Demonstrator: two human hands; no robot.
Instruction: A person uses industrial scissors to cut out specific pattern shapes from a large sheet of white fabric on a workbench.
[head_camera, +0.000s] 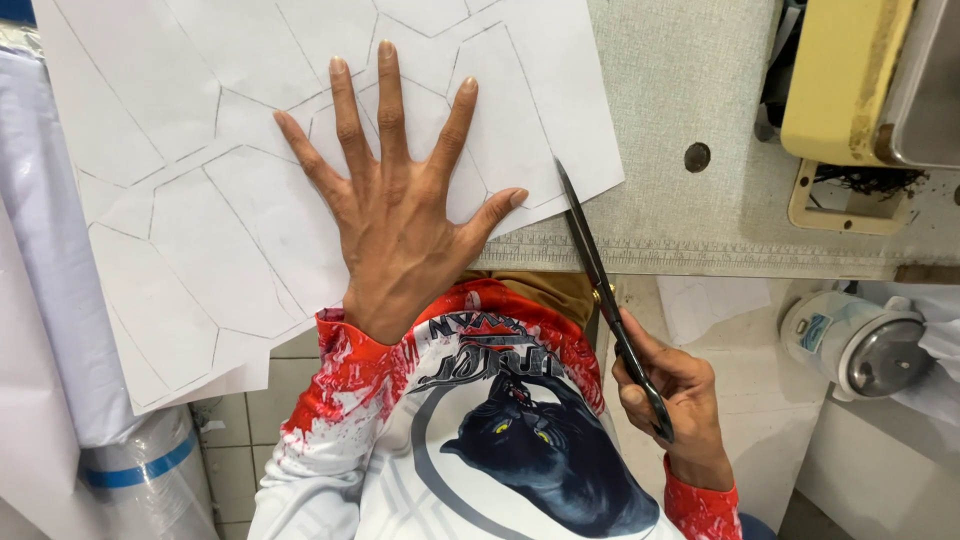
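Observation:
My left hand (395, 205) lies flat with fingers spread on a large white paper sheet (200, 220) marked with pencilled pattern outlines. The sheet hangs over the near edge of the grey work table (690, 90). My right hand (670, 395) grips the black handles of a pair of scissors (595, 265). The long blades point away from me, and their tips reach the sheet's right edge just right of my left thumb. The blades look nearly together.
A yellowed sewing machine (850, 80) stands at the table's far right above a slot in the tabletop. A white motor housing (850, 340) hangs below the table on the right. A roll of white material (60, 300) leans at the left. Tiled floor shows below.

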